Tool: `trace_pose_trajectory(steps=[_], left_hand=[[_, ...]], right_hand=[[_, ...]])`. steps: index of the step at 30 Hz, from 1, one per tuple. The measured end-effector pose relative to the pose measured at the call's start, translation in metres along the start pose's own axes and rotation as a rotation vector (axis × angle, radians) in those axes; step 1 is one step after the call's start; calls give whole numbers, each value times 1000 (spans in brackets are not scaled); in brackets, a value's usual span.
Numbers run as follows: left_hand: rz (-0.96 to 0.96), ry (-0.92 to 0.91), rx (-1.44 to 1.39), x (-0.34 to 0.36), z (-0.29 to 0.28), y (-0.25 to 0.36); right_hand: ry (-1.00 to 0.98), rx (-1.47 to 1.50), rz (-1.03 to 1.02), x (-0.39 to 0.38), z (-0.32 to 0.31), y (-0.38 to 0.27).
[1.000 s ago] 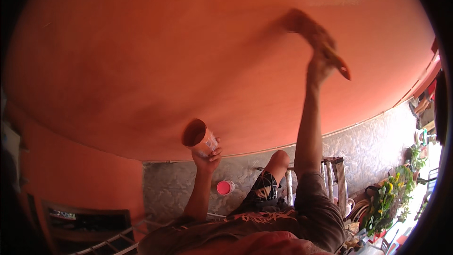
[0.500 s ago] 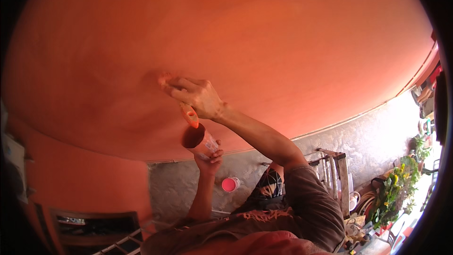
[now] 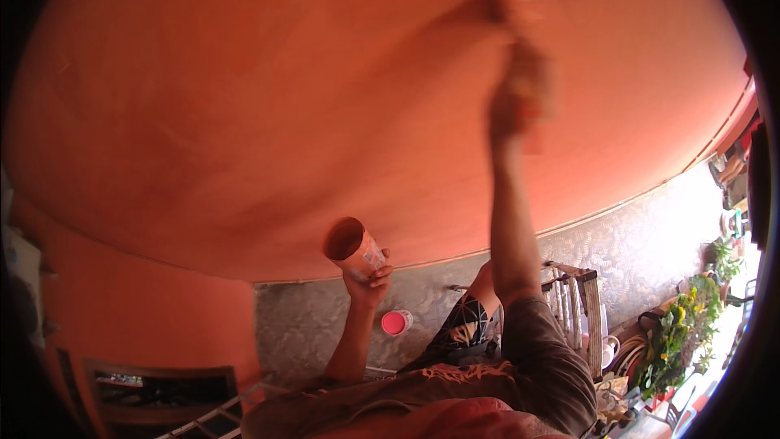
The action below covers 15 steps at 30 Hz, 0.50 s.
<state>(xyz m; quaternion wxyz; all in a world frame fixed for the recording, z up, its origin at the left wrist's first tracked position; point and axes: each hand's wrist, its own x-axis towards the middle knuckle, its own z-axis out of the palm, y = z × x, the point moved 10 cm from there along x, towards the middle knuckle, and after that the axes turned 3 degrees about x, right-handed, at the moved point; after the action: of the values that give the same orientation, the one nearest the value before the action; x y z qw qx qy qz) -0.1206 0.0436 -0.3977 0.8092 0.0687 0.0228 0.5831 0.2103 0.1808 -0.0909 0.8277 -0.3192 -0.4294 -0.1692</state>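
Observation:
My left hand [image 3: 370, 286] is wrapped round a tall orange-stained container [image 3: 367, 257], tilted so that its round mouth faces up and left. What is inside looks dark and cannot be made out. Up to the right, my right hand [image 3: 518, 85] is smeared by motion against the large orange wall [image 3: 268, 89]. An orange-handled paintbrush [image 3: 530, 112] is in its closed fingers. The brush's bristles are too blurred to tell whether they touch the wall. Just above it, a paler patch marks the wall.
Below on the grey patterned floor [image 3: 309, 325] stands a small bucket of pinkish-red paint [image 3: 395, 323]. A worn ladder [image 3: 591, 317] stands at my right side, another ladder [image 3: 207, 423] at lower left. Plants [image 3: 682, 333] and coiled hose [image 3: 630, 354] line the right.
My right hand has swung with the paintbrush from above the container to up and right along the wall, arm stretched out. The container in my left hand has shifted slightly right.

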Motion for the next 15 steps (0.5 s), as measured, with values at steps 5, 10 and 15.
trace_pose_trajectory(steps=[5,10,15], left_hand=[[9,46,18,-5,1,2],[-12,8,0,0,11,-3],[-32,-28,27,3,7,-3]], right_hand=[[-728,411,-206,-150,146,-184],[-900,698,-37,-155,147,-186],[-187,356,235,-51,22,45]])
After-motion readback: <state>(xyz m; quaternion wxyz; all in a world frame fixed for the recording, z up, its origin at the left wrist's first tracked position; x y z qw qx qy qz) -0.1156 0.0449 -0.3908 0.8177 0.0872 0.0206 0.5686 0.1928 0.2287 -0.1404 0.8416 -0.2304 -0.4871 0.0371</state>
